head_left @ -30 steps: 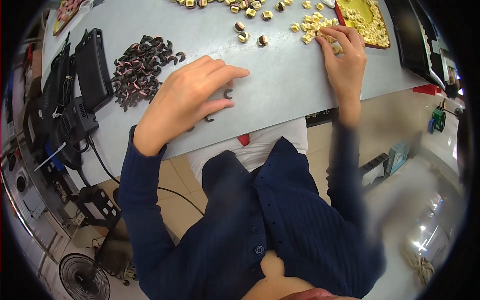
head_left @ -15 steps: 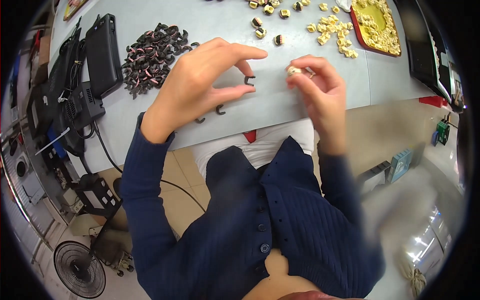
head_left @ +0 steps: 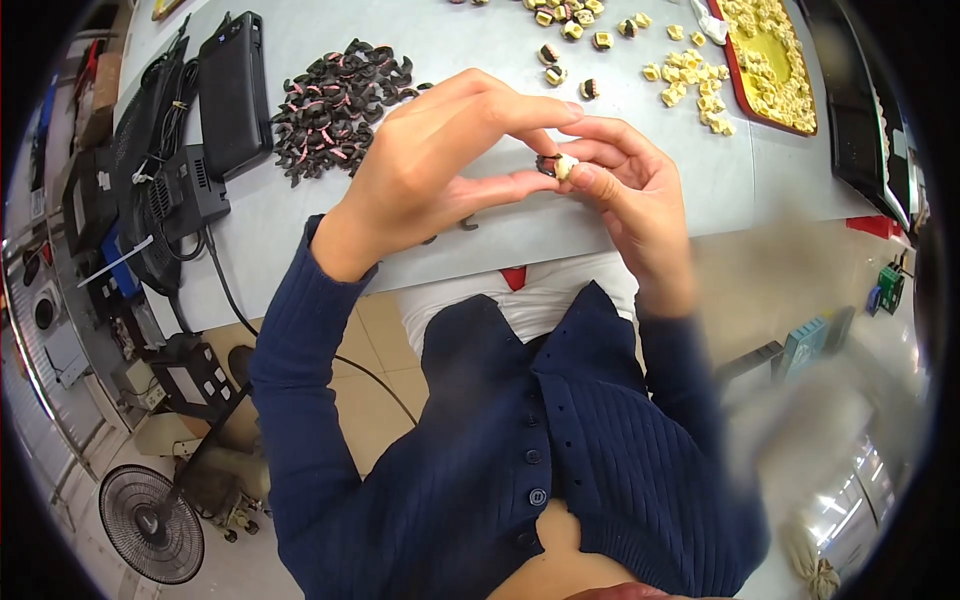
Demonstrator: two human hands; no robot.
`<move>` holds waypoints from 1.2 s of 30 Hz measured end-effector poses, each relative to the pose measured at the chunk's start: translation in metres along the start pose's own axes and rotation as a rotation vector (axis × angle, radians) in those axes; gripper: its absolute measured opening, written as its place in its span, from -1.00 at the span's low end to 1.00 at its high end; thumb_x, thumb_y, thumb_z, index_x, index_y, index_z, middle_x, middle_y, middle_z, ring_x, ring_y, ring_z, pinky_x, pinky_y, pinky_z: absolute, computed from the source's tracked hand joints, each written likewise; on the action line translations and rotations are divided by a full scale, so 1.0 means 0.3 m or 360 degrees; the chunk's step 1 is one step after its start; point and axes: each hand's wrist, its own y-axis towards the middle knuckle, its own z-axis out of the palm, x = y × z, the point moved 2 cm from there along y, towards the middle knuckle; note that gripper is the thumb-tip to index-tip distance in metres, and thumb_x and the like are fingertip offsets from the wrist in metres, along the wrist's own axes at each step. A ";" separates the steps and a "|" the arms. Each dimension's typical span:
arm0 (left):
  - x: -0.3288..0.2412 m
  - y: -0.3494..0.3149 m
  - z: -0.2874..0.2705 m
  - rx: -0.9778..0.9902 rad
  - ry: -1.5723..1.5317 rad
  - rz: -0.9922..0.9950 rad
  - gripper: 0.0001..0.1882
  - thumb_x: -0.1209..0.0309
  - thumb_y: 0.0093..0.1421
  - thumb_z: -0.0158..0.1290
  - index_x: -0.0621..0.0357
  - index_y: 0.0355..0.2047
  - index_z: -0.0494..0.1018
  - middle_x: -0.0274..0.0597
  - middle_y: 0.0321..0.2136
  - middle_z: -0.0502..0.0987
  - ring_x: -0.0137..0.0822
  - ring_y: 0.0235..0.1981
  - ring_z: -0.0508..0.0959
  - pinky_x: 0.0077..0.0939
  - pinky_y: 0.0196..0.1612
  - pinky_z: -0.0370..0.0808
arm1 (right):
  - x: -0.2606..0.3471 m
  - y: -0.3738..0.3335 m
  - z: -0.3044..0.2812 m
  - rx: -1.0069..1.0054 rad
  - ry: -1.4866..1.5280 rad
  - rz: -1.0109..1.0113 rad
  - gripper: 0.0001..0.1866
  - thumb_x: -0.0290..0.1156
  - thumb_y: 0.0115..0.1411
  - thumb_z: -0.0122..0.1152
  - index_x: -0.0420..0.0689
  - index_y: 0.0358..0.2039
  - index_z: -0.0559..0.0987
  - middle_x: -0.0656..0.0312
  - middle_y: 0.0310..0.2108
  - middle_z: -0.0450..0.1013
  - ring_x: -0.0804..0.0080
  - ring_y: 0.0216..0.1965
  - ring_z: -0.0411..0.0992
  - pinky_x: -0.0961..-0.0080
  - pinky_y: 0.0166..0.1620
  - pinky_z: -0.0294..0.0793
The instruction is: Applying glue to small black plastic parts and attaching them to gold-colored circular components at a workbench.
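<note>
My left hand [head_left: 425, 165] pinches a small black curved piece [head_left: 545, 165] between thumb and fingers. My right hand [head_left: 640, 190] grips a small cream-coloured piece [head_left: 566, 166] with thumb and fingertips. The two pieces meet in front of me, just above the grey table [head_left: 530, 235]; fingers hide part of the contact. Under my left wrist lies a loose black curved piece [head_left: 469, 224]. Beyond that hand spreads a pile of black curved pieces [head_left: 335, 115], some with pink strips. Several cream pieces with black bands [head_left: 554, 75] sit at the far middle.
Loose cream pieces [head_left: 685, 75] lie at the far right, beside a red-rimmed yellow tray [head_left: 744, 95] holding more of them. At the left are a black rectangular case [head_left: 233, 95] and a black adapter with cables [head_left: 185, 195]. A dark screen-like panel [head_left: 845, 95] borders the right.
My left hand has moved right with the black piece, bringing it against the cream piece. My right hand has shifted slightly left and lower. The whole view has shifted a little.
</note>
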 end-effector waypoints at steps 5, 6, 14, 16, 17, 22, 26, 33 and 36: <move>-0.003 -0.002 0.007 0.0016 -0.0064 -0.0022 -0.43 0.53 -0.22 0.36 0.24 -0.13 0.43 -0.16 -0.39 0.60 -0.27 -0.37 0.59 -0.48 -0.27 0.52 | 0.003 0.007 -0.004 0.0075 -0.0010 -0.0070 -0.61 -0.57 0.08 0.24 -0.32 -0.05 0.45 0.11 -0.30 0.54 0.49 -0.24 0.50 0.60 -0.09 0.45; -0.004 -0.002 0.007 0.0018 -0.0062 -0.0029 -0.44 0.53 -0.23 0.36 0.24 -0.14 0.44 -0.16 -0.39 0.60 -0.27 -0.37 0.59 -0.48 -0.27 0.52 | 0.003 0.008 0.002 0.0080 -0.0008 -0.0071 -0.61 -0.57 0.08 0.24 -0.32 -0.05 0.45 0.11 -0.30 0.54 0.49 -0.24 0.50 0.60 -0.09 0.45; -0.006 0.006 -0.037 -0.0017 -0.0044 -0.0072 -0.38 0.50 -0.25 0.37 0.25 -0.10 0.44 -0.17 -0.37 0.60 -0.30 -0.36 0.57 -0.52 -0.27 0.49 | -0.033 0.025 -0.034 0.0176 0.0228 0.0019 -0.58 -0.46 0.15 0.20 -0.40 -0.02 0.41 0.09 -0.20 0.46 0.40 -0.17 0.43 0.50 -0.03 0.43; -0.025 -0.005 -0.097 -0.0048 0.0204 -0.0274 -0.40 0.50 -0.25 0.36 0.22 -0.11 0.46 -0.19 -0.37 0.59 -0.32 -0.37 0.53 -0.54 -0.31 0.47 | -0.027 0.029 -0.079 0.0074 0.0201 -0.0125 -0.66 -0.52 0.15 0.17 -0.40 -0.07 0.45 0.09 -0.21 0.47 0.43 -0.18 0.44 0.55 -0.04 0.42; -0.046 -0.032 -0.121 -0.0046 0.0226 -0.0280 -0.40 0.50 -0.25 0.36 0.22 -0.11 0.46 -0.19 -0.37 0.59 -0.32 -0.37 0.53 -0.54 -0.31 0.47 | -0.017 0.036 -0.098 -0.0023 0.0172 -0.0272 -0.72 -0.57 0.16 0.14 -0.40 -0.12 0.50 0.08 -0.22 0.49 0.47 -0.20 0.44 0.60 -0.05 0.41; -0.104 -0.180 -0.078 0.0064 0.0517 -0.0826 -0.65 0.55 -0.16 0.27 0.19 -0.27 0.53 -0.19 -0.41 0.52 -0.21 -0.43 0.46 -0.42 -0.37 0.42 | 0.058 0.076 -0.100 -0.0299 -0.1027 -0.0796 -0.78 -0.59 0.13 0.16 -0.28 -0.19 0.59 0.14 -0.25 0.50 0.45 -0.24 0.44 0.60 -0.12 0.40; -0.094 -0.216 -0.051 0.0031 0.0436 -0.0937 -0.68 0.58 -0.14 0.25 0.21 -0.30 0.52 -0.19 -0.44 0.51 -0.21 -0.43 0.46 -0.45 -0.37 0.42 | 0.047 0.106 -0.106 -0.0688 -0.1786 -0.1289 -0.72 -0.49 0.15 0.18 -0.12 -0.09 0.57 0.10 -0.09 0.45 0.30 -0.11 0.39 0.51 -0.02 0.31; -0.093 -0.237 -0.039 -0.0099 0.0589 -0.0782 -0.66 0.62 -0.16 0.26 0.20 -0.29 0.53 -0.18 -0.42 0.53 -0.22 -0.42 0.49 -0.46 -0.39 0.44 | 0.113 0.084 -0.264 -0.1118 -0.2189 -0.1220 -0.78 -0.42 0.06 0.30 -0.17 -0.26 0.58 0.18 -0.30 0.47 0.35 -0.24 0.39 0.50 -0.19 0.39; -0.100 -0.250 -0.022 -0.0205 0.0609 -0.0746 -0.64 0.65 -0.16 0.26 0.20 -0.28 0.53 -0.18 -0.42 0.54 -0.24 -0.43 0.51 -0.49 -0.41 0.45 | 0.121 0.111 -0.295 -0.1041 -0.2148 -0.1133 -0.81 -0.44 0.05 0.31 -0.19 -0.30 0.57 0.19 -0.33 0.49 0.44 -0.34 0.42 0.56 -0.29 0.40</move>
